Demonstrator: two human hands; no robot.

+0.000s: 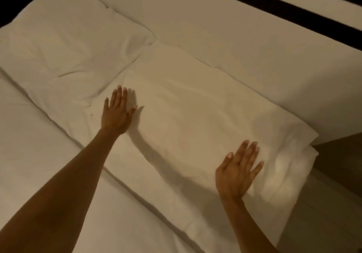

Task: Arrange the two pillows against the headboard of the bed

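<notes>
- dim warm light over a white bed (49,174), pale padded headboard (254,43) running along the far side under a dark band of wall.
- near pillow (195,119) lying flat, long edge close against the headboard, its right end reaching the corner of the mattress.
- far pillow (64,49) to the left, also at the headboard, its corner touching the near pillow's corner; creased and dented in the middle.
- left hand (117,113) flat on the near pillow's left end, fingers spread, palm down, grip released and holding nothing.
- right hand (237,172) flat on the right end near the front edge, fingers extended, likewise released, only pressing.
- step in hand, by judgement: smoothing and seating the near pillow.
- to do it well: press evenly with both palms, sweep outward from the middle toward the ends to chase wrinkles, avoid dragging the cover sideways.
- nudge toward the headboard until the back edge sits flush, no gap showing.
- square the loose flap at the right end so nothing hangs off the mattress.
- afterwards, plump the far pillow to match height and line.
</notes>
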